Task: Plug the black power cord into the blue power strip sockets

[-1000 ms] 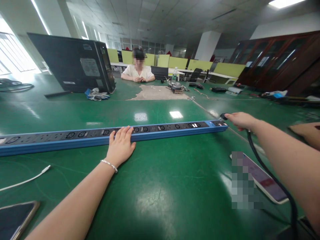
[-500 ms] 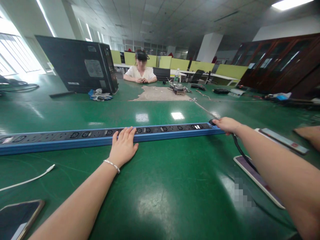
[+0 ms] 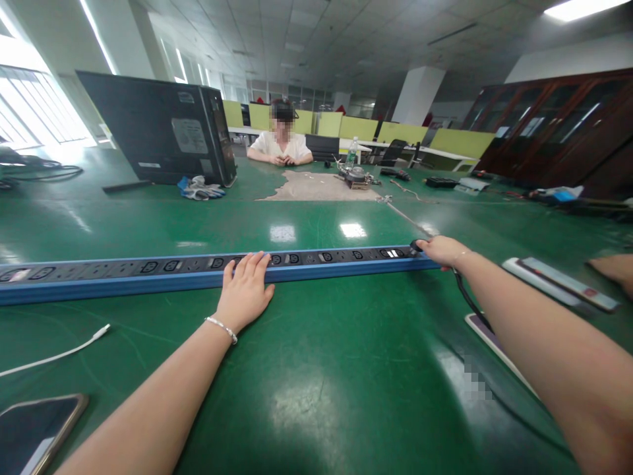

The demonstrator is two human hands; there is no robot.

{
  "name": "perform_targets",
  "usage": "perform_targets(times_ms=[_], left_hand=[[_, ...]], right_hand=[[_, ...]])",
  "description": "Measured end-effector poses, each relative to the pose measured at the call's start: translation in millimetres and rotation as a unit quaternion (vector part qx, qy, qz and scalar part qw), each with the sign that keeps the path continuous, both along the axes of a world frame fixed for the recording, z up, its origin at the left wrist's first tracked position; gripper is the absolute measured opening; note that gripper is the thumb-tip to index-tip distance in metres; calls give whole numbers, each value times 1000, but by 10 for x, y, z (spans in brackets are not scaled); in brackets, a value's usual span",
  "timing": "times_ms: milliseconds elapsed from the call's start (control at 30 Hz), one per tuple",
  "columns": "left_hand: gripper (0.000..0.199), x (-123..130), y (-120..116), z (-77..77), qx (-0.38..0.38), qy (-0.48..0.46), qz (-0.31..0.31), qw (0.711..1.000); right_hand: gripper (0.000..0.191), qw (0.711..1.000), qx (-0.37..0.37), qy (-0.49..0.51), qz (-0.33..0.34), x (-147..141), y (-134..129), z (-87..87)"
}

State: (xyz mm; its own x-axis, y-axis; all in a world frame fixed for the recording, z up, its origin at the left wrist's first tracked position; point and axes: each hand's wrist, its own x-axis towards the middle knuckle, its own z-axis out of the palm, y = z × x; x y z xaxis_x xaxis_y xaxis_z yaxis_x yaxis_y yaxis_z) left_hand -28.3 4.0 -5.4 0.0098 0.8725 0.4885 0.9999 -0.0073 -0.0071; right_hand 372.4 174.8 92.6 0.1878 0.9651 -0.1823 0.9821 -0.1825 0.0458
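Note:
A long blue power strip [image 3: 336, 267] with a black row of sockets lies across the green table. My left hand [image 3: 244, 290] rests on its middle stretch, fingers stretched out over the sockets and holding nothing. At the strip's right end, my right hand [image 3: 445, 249] is closed round a black plug [image 3: 416, 247]. The plug's tip is at the socket face; whether it sits in a socket cannot be made out. From under that hand a black cable [image 3: 467, 297] runs down and passes behind my right forearm.
A phone [image 3: 39, 429] and a white charging cable [image 3: 74, 353] lie at front left. Beneath my right forearm is another phone [image 3: 499, 346]. Beyond the strip stand a black computer case [image 3: 158, 132], gloves [image 3: 200, 189] and a seated person [image 3: 281, 146]. Another person's hand [image 3: 613, 272] shows at far right.
My right hand and the plug have shifted slightly left along the strip, nearer its white marks. The right forearm covers more of the phone. My left hand has stayed in place.

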Motion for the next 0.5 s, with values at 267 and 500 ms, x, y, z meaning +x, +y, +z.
perform_targets(times_ms=[267, 500], left_hand=[[57, 5, -7, 14, -4, -5, 2, 1000], [56, 19, -19, 22, -2, -2, 2, 1000]], right_hand=[[55, 1000, 7, 25, -11, 6, -19, -46], [57, 999, 1, 25, -30, -42, -32, -86]])
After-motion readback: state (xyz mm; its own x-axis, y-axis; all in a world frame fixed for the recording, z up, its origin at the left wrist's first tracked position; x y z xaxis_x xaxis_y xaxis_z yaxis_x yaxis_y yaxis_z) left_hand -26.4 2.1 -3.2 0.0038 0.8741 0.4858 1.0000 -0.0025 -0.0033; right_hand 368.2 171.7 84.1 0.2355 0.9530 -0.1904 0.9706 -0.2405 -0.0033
